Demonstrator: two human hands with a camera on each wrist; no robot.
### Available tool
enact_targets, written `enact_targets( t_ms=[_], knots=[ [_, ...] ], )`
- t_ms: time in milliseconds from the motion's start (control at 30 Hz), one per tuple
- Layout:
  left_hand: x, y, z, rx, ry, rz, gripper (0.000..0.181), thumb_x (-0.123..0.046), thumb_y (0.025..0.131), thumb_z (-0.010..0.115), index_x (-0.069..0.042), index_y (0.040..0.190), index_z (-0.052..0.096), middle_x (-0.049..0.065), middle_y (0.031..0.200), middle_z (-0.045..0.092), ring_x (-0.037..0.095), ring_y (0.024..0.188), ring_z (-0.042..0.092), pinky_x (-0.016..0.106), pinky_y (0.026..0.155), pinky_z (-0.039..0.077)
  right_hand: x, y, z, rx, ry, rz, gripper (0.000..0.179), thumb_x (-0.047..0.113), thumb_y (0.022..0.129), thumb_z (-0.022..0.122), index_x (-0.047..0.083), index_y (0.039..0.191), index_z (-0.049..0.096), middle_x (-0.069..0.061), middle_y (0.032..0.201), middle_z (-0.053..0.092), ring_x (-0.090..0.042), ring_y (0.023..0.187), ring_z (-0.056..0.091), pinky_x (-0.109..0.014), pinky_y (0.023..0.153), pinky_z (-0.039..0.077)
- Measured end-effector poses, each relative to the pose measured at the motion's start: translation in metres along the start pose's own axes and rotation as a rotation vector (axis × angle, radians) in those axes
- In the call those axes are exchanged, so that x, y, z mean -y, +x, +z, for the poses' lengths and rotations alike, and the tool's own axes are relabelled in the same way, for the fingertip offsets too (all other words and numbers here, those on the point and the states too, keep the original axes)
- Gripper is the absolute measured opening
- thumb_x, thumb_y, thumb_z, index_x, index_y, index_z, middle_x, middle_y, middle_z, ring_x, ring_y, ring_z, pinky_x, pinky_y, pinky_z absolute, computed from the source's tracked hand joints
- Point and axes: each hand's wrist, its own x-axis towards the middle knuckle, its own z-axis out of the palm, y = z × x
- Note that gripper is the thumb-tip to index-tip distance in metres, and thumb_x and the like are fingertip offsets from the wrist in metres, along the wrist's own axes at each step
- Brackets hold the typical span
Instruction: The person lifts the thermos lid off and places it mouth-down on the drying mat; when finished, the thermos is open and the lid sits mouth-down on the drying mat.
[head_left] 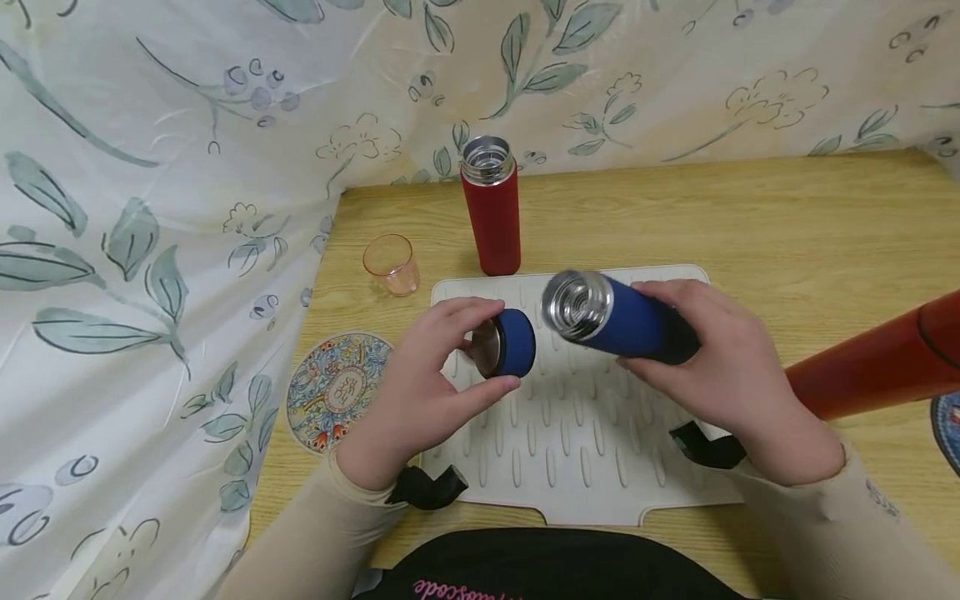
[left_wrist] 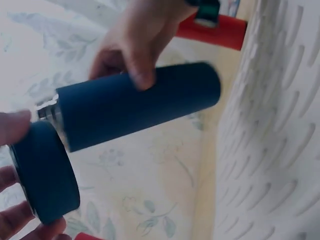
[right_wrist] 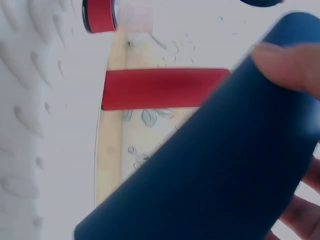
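My left hand (head_left: 427, 383) pinches a blue bottle lid (head_left: 517, 343) between thumb and fingers, its steel inner side turned toward the palm. To the right, my right hand (head_left: 712, 350) grips a blue insulated bottle (head_left: 637, 317) near its base. The bottle is tilted almost level, uncapped, its steel mouth (head_left: 577, 305) pointing left toward the lid. Both are held above the white ridged mat (head_left: 562, 492). In the left wrist view the bottle's threaded neck (left_wrist: 49, 111) appears close beside the lid.
An uncapped red bottle (head_left: 492, 217) stands behind the mat, left of it a pink-tinted glass (head_left: 392, 265). A red lid (right_wrist: 100, 16) shows in the right wrist view. Patterned round coasters (head_left: 337, 392) lie at both sides. A large red cylinder (head_left: 877, 358) is beside my right wrist.
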Motion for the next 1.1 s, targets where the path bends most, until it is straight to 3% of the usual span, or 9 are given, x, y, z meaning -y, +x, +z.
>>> enact_targets(
  t_ms=[100,200,333,500,633,767,867,1100],
  knots=[
    [0.003,0.002,0.009,0.07,0.059,-0.006,0.073,-0.025,0.086,0.097,-0.012,0.151,0.067,0.006,0.151,0.066,0.021,0.13,0.065,0.039,0.095,0.066,-0.004,0.004,0.0,-0.115,0.081,0.112,0.089,0.003,0.069,0.103,0.006,0.149,0.064,-0.021,0.144,0.07,-0.045,0.127,0.067,-0.034,0.112,0.056],
    [0.002,0.008,0.021,0.145,0.144,0.033,0.072,-0.027,0.087,0.097,-0.013,0.151,0.067,0.007,0.154,0.065,0.025,0.137,0.064,0.042,0.105,0.062,-0.008,0.017,0.0,-0.234,0.203,0.25,0.087,-0.002,0.074,0.099,0.009,0.152,0.061,-0.012,0.148,0.068,-0.028,0.128,0.066,-0.013,0.103,0.044],
    [0.002,0.016,0.042,0.264,0.25,0.095,0.068,-0.03,0.091,0.094,-0.016,0.151,0.067,0.009,0.155,0.065,0.027,0.142,0.062,0.044,0.116,0.056,-0.012,0.037,0.002,-0.36,0.375,0.391,0.088,-0.001,0.081,0.093,0.02,0.155,0.051,0.001,0.152,0.06,-0.014,0.132,0.06,-0.026,0.111,0.05],
    [0.002,0.025,0.063,0.448,0.372,0.152,0.062,-0.031,0.095,0.089,-0.02,0.152,0.068,0.006,0.155,0.065,0.024,0.14,0.064,0.039,0.119,0.052,-0.02,0.063,0.009,-0.462,0.567,0.418,0.09,-0.006,0.082,0.088,0.022,0.154,0.042,0.003,0.157,0.052,-0.022,0.146,0.055,-0.038,0.121,0.049],
    [0.003,0.028,0.076,0.545,0.48,0.205,0.059,-0.03,0.098,0.086,-0.023,0.154,0.066,0.004,0.157,0.064,0.022,0.14,0.063,0.036,0.12,0.051,-0.033,0.078,0.02,-0.478,0.591,0.433,0.092,-0.006,0.082,0.089,0.023,0.154,0.039,0.003,0.158,0.051,-0.021,0.148,0.054,-0.038,0.122,0.049],
    [0.005,0.025,0.086,0.599,0.575,0.239,0.057,-0.03,0.1,0.083,-0.024,0.154,0.066,0.003,0.157,0.064,0.023,0.138,0.065,0.038,0.115,0.055,-0.047,0.086,0.033,-0.464,0.588,0.472,0.091,-0.004,0.083,0.09,0.024,0.153,0.038,0.003,0.156,0.05,-0.02,0.146,0.053,-0.037,0.121,0.048],
    [0.005,0.023,0.091,0.63,0.615,0.231,0.055,-0.03,0.102,0.081,-0.026,0.155,0.066,0.002,0.158,0.064,0.024,0.137,0.066,0.041,0.111,0.058,-0.055,0.09,0.042,-0.44,0.569,0.51,0.09,-0.001,0.084,0.091,0.025,0.153,0.037,0.003,0.156,0.049,-0.019,0.145,0.053,-0.036,0.122,0.047],
    [0.008,0.017,0.094,0.645,0.608,0.204,0.054,-0.029,0.105,0.078,-0.026,0.157,0.064,0.004,0.163,0.06,0.023,0.145,0.063,0.038,0.117,0.055,-0.067,0.089,0.056,-0.383,0.508,0.559,0.091,0.009,0.087,0.092,0.024,0.156,0.034,0.001,0.158,0.046,-0.018,0.145,0.052,-0.036,0.124,0.044]
  ],
)
